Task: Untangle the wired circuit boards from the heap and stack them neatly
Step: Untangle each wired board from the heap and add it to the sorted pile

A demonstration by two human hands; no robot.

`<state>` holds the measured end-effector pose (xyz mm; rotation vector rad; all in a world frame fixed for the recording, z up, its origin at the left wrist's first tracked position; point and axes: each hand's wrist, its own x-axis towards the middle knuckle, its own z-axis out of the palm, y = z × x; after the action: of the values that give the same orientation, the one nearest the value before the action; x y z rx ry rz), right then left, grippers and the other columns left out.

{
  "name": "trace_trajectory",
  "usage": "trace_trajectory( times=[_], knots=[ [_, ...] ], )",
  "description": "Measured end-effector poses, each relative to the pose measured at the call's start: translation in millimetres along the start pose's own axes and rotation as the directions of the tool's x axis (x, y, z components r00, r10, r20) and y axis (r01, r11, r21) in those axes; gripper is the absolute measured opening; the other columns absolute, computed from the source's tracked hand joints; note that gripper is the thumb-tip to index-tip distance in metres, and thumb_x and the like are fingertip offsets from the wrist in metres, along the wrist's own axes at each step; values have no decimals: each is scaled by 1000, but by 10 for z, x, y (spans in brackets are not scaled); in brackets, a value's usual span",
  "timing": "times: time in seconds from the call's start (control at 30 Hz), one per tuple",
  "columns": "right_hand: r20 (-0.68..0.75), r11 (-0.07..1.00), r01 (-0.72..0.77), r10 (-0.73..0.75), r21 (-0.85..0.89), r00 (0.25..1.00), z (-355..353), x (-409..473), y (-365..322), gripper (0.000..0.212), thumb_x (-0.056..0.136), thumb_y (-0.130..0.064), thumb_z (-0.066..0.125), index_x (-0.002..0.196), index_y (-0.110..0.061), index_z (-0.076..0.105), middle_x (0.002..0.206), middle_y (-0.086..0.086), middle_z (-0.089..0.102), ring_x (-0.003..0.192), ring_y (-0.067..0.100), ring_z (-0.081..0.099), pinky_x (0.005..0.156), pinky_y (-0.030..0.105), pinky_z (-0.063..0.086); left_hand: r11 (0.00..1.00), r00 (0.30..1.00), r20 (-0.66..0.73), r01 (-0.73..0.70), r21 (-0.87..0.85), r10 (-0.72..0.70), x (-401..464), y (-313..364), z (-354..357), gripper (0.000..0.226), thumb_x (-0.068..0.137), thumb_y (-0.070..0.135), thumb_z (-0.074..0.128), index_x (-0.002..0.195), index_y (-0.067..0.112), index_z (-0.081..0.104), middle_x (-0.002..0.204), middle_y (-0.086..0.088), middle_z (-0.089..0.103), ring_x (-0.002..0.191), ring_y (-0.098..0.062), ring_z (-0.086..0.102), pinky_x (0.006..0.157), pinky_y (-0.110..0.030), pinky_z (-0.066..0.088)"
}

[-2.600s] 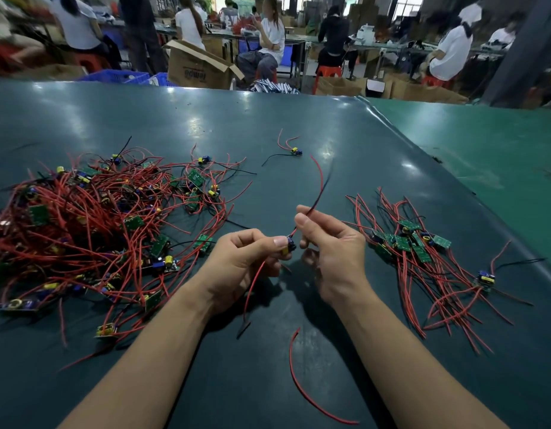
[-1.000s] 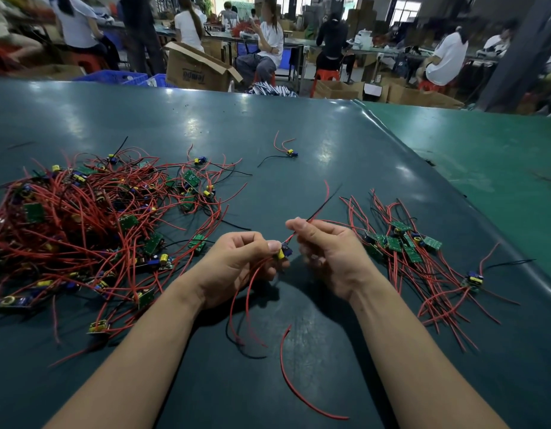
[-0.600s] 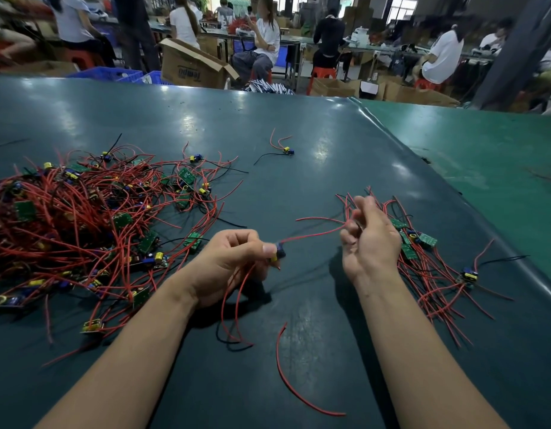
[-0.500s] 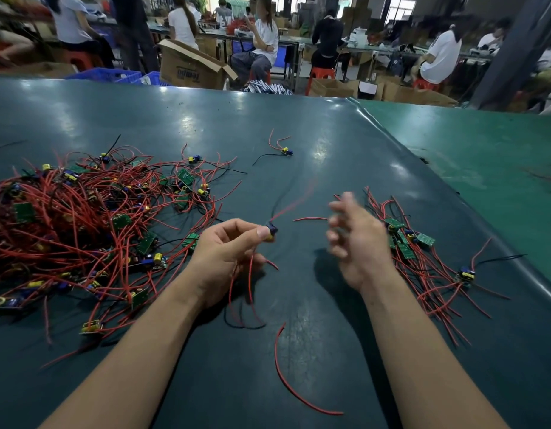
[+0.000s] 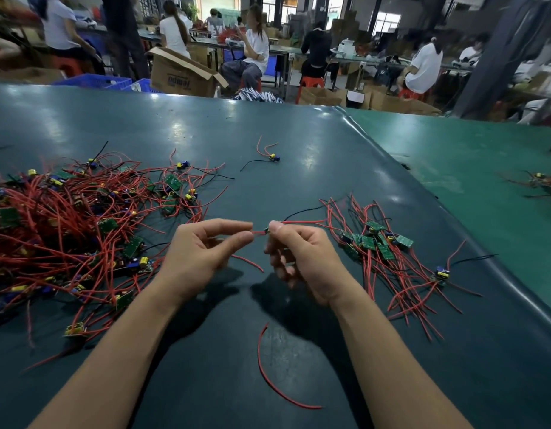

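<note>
Both hands are raised just above the desk [image 5: 299, 156]. The right hand [image 5: 302, 258] pinches a small wired circuit board [image 5: 267, 231] at thumb and forefinger. The left hand [image 5: 203, 252] pinches a red lead [image 5: 258, 232] of that board, just beside the right fingertips. The tangled heap [image 5: 66, 224] lies on the desk to the left of the left hand. The sorted stack [image 5: 376, 239] lies near the right hand, on its right. A loose red wire [image 5: 268, 376] lies between the forearms.
</note>
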<state>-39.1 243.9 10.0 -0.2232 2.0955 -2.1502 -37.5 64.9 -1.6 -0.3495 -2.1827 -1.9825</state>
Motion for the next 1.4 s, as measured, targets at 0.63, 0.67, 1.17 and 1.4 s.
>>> trace_trajectory(
  times=[0.63,0.67,1.17,1.4],
  knots=[
    [-550,899,102,168,426,818,-78,198,147,34,100,-31,55,77,-7,64,52,-2,55,37,7,43,34,16,33,290,899,-438,413,863,21,99,-126,-439,30,95,32,53,99,11,73,100,-16,67,98,-39,58,82,-43,47],
    [-528,928,74,141,365,838,-62,202,165,34,100,-30,54,76,-7,64,53,-1,55,37,8,44,34,17,33,303,911,-412,401,864,-31,106,-111,-455,32,97,32,51,95,10,74,96,-16,68,96,-38,59,81,-41,47],
    [-272,954,-11,-75,-300,959,43,214,314,31,96,-27,60,71,-11,70,57,-2,62,44,13,51,40,22,40,310,957,-12,106,945,-291,222,480,-863,10,81,36,76,88,29,75,93,4,74,84,-14,66,87,-33,55],
    [-260,952,-20,-63,-306,964,54,208,323,31,95,-27,61,72,-10,71,56,-1,61,44,12,51,40,22,40,177,959,-52,104,979,-277,228,173,-669,28,83,50,66,107,35,61,109,5,66,106,-23,60,85,-37,51]
  ],
)
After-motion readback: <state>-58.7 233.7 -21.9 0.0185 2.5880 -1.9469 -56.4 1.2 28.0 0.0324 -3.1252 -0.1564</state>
